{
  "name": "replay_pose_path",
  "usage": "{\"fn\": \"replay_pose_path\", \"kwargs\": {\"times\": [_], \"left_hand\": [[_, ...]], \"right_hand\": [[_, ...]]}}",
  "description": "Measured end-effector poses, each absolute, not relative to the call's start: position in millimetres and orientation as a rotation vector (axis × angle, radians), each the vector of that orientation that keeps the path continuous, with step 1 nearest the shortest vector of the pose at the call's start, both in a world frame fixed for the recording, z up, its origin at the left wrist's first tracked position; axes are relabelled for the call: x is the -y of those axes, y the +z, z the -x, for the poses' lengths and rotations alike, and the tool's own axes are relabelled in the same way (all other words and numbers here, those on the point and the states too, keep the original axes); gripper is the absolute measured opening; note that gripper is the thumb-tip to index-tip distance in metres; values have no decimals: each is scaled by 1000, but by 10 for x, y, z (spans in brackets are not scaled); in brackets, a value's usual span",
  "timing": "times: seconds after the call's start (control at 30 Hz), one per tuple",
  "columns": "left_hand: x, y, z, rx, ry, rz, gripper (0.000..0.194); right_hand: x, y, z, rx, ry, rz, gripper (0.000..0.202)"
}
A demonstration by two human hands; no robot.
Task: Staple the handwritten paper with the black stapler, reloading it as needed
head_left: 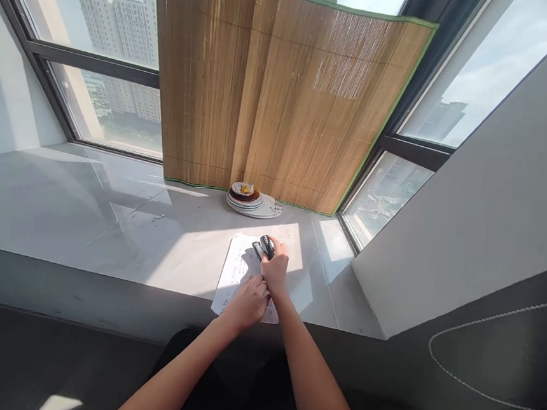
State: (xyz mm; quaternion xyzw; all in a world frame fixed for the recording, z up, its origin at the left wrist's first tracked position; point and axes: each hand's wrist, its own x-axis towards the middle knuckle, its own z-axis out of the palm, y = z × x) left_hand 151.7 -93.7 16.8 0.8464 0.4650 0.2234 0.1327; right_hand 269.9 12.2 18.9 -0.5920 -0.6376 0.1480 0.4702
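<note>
A white sheet of paper (232,278) with handwriting lies on the window ledge, its near end at the ledge's front edge. My right hand (275,270) is closed around a black stapler-like tool (266,246), held over the paper's upper right part. The tool's two arms are spread apart at the far end. My left hand (250,300) rests on the lower part of the paper, beside my right wrist. Its fingers are bent and close together, and whether they pinch anything is hidden.
Behind the paper, stacked plates (245,204) stand on the grey ledge (123,217) below a hanging bamboo blind (283,97). A white wall (446,201) slopes up at the right, with a looped cord (464,324) near it.
</note>
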Motion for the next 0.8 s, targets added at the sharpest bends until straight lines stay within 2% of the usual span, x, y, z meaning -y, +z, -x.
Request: {"fn": "replay_pose_path", "kwargs": {"times": [0.13, 0.2, 0.33, 0.4, 0.67, 0.8], "left_hand": [[879, 230, -865, -1588, 855, -2419, 32], [738, 275, -293, -1799, 836, -2372, 37], [375, 269, 869, -2329, 519, -2092, 47], [246, 205, 1209, -2432, 364, -1940, 51], [205, 35, 1251, -2475, 282, -1966, 53], [242, 63, 1237, -2485, 290, -1958, 53]], "right_hand": [[-27, 94, -2564, 1571, 414, 1428, 51], [-7, 65, -2684, 1553, 402, 1457, 53], [-46, 26, -3054, 1459, 378, 1565, 53], [-114, 25, -3212, 1434, 415, 1534, 48], [-607, 197, -3428, 1422, 371, 1352, 24], [-825, 260, -3448, 1470, 386, 1328, 25]]}}
